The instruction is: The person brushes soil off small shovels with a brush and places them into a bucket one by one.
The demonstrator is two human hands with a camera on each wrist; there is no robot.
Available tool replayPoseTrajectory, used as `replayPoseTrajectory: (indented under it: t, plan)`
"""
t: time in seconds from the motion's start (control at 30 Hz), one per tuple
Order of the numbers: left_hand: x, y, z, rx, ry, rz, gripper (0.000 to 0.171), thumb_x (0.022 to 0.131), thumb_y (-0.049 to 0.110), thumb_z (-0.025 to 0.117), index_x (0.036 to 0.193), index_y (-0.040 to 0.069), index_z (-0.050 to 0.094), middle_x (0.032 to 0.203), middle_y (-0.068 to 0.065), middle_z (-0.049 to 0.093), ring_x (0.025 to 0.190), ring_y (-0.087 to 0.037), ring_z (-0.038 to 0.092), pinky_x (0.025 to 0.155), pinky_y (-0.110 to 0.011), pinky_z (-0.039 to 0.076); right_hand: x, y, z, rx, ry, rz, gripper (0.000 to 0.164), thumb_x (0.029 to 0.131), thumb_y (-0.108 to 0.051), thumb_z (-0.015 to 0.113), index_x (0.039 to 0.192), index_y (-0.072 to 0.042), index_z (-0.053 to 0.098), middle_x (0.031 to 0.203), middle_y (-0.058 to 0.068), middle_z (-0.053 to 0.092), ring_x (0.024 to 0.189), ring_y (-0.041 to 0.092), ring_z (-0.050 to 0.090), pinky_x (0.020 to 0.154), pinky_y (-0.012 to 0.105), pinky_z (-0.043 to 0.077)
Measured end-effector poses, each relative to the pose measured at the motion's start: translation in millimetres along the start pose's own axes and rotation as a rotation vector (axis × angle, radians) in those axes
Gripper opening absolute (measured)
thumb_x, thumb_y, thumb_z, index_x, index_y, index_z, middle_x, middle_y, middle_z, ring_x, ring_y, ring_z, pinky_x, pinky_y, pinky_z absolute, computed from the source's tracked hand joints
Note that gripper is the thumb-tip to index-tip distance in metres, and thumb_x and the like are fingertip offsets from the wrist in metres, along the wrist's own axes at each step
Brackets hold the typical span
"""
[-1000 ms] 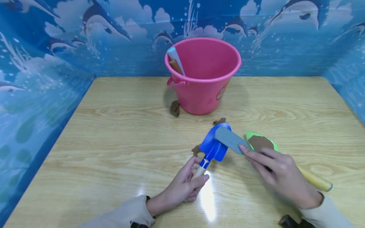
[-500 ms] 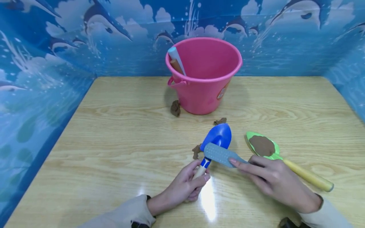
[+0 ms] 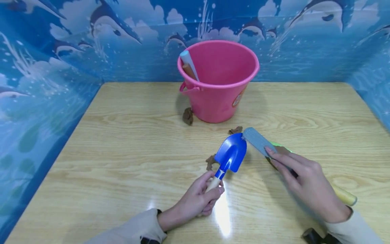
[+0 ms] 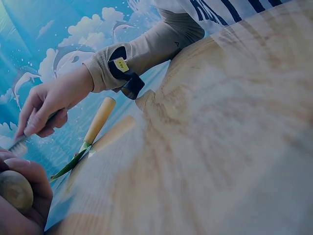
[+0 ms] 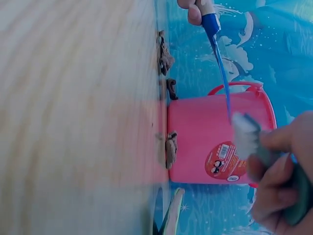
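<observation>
Pink bucket (image 3: 213,105), probably handles (image 3: 190,62) inside, shovel (image 3: 229,152), brush (image 3: 258,140)

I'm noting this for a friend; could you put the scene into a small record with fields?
Left hand: grips a glossy blue shovel by its pale handle
Right hand: holds a flat grey-blue brush with white bristles by the shovel's tip; contact unclear
Surface: pale wood-grain table
Beneath right hand: green-bladed trowel with yellow cylindrical handle, partly hidden
Lumps: three brown, clay-like lumps, loose
Container: upright pink plastic bucket, light-blue stick and brown stick inside
Backdrop: blue dolphin-print sheet
</observation>
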State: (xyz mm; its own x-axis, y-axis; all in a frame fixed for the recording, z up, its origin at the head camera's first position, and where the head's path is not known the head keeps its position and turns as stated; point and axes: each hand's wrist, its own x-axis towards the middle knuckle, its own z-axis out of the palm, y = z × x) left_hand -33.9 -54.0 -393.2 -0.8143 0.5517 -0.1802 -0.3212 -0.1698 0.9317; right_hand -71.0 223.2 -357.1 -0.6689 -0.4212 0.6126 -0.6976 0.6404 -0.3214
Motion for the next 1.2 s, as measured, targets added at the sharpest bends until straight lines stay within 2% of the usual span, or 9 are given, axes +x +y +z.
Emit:
replayPoseTrajectory:
  t: [0.13,0.23,0.33,0.5,0.67,0.73,0.87,0.93,1.2]
  plan:
    - [-0.5,-0.4,-0.8,-0.010,-0.011,0.002,0.026,0.097,0.009,0.051,0.113,-0.008,0.040,0.057,0.005,0.036,0.038,-0.004,0.029,0.033,-0.019,0.022,4,-8,7,0.097,0.049,-0.202,0.038,0.102,-0.030,0.048,0.107,-0.001,0.072,0.077,-0.001,0.063,0.062,0.001,0.049,0.056,0.003,0.039]
    - [-0.8,-0.7,-1.4,-0.011,-0.022,0.009,0.026,0.097,0.009,0.051,0.113,-0.009,0.040,0.056,0.005,0.036,0.038,-0.004,0.028,0.033,-0.019,0.021,3,-15,12,0.149,0.000,-0.305,0.034,0.103,-0.025,0.048,0.106,-0.002,0.073,0.077,-0.005,0.057,0.062,-0.003,0.044,0.052,0.003,0.035]
    - [-0.8,-0.7,-1.6,-0.014,-0.035,0.016,0.026,0.097,0.008,0.050,0.114,-0.009,0.040,0.056,0.006,0.036,0.038,-0.004,0.028,0.033,-0.019,0.021,1,-17,13,0.137,-0.053,-0.294,0.034,0.103,-0.028,0.046,0.108,-0.007,0.073,0.079,-0.009,0.056,0.063,-0.005,0.043,0.053,0.002,0.034]
    - [-1.7,-0.1,-1.7,0.002,-0.050,0.037,0.025,0.097,0.006,0.051,0.112,-0.011,0.040,0.057,0.005,0.037,0.038,-0.003,0.028,0.031,-0.020,0.021,-1,-6,11,0.074,0.017,-0.165,0.037,0.102,-0.033,0.048,0.107,-0.007,0.074,0.074,-0.007,0.058,0.060,-0.004,0.041,0.049,0.007,0.036]
    - [-2.3,0.8,-1.1,0.019,-0.059,0.035,0.024,0.097,0.006,0.051,0.112,-0.010,0.041,0.057,0.003,0.037,0.037,-0.004,0.028,0.031,-0.021,0.020,-1,-1,4,0.038,0.075,-0.002,0.044,0.100,-0.042,0.047,0.111,-0.008,0.073,0.090,0.006,0.072,0.086,-0.008,0.057,0.074,0.004,0.046]
    - [-2.3,1.0,-0.8,0.023,-0.057,0.030,0.024,0.097,0.006,0.051,0.112,-0.010,0.041,0.057,0.003,0.037,0.037,-0.004,0.028,0.031,-0.021,0.020,0,-3,4,0.055,0.094,-0.031,0.044,0.100,-0.040,0.048,0.109,-0.005,0.073,0.087,0.005,0.071,0.086,-0.008,0.057,0.073,0.003,0.045]
    - [-2.2,1.0,-0.8,0.038,-0.046,0.037,0.023,0.096,0.005,0.051,0.111,-0.010,0.042,0.057,0.003,0.038,0.037,-0.004,0.029,0.031,-0.020,0.022,4,-13,8,0.126,0.088,-0.202,0.038,0.101,-0.029,0.051,0.102,0.001,0.074,0.072,-0.003,0.059,0.060,-0.004,0.040,0.050,0.005,0.035]
    - [-2.2,0.8,-0.9,0.043,-0.040,0.042,0.023,0.096,0.004,0.051,0.110,-0.011,0.043,0.057,0.003,0.038,0.037,-0.003,0.029,0.031,-0.020,0.022,5,-18,10,0.146,0.062,-0.256,0.036,0.101,-0.027,0.051,0.102,0.000,0.074,0.073,-0.005,0.056,0.060,-0.003,0.041,0.050,0.004,0.036]
    - [-1.8,0.2,-0.9,0.040,-0.045,0.039,0.023,0.096,0.005,0.052,0.109,-0.011,0.043,0.057,0.003,0.038,0.037,-0.004,0.029,0.031,-0.021,0.022,1,-17,13,0.075,0.024,-0.194,0.037,0.102,-0.031,0.048,0.107,-0.005,0.074,0.077,-0.006,0.060,0.061,-0.002,0.044,0.051,0.007,0.040]
